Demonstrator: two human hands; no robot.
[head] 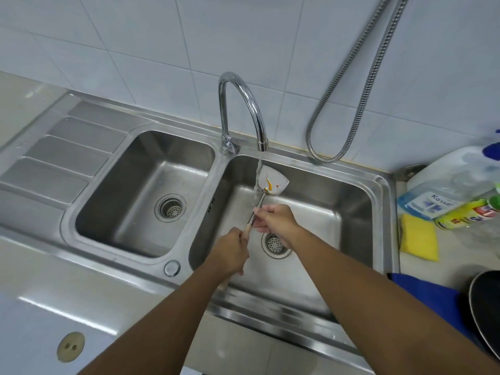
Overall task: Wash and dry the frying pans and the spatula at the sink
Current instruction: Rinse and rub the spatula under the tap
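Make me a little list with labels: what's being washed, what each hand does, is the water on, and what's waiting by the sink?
Being washed: spatula, orange and red smears on its blade
Left hand: grips the spatula's handle
Right hand: holds the metal shaft
Water: running from the tap into the right basin
Waiting: frying pan and yellow sponge on the right

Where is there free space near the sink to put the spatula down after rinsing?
The left basin, between the ribbed draining board and the faucet, is bare. The draining board itself is bare too. The right counter is crowded: bottles, yellow sponge, blue cloth and frying pan sit close together.
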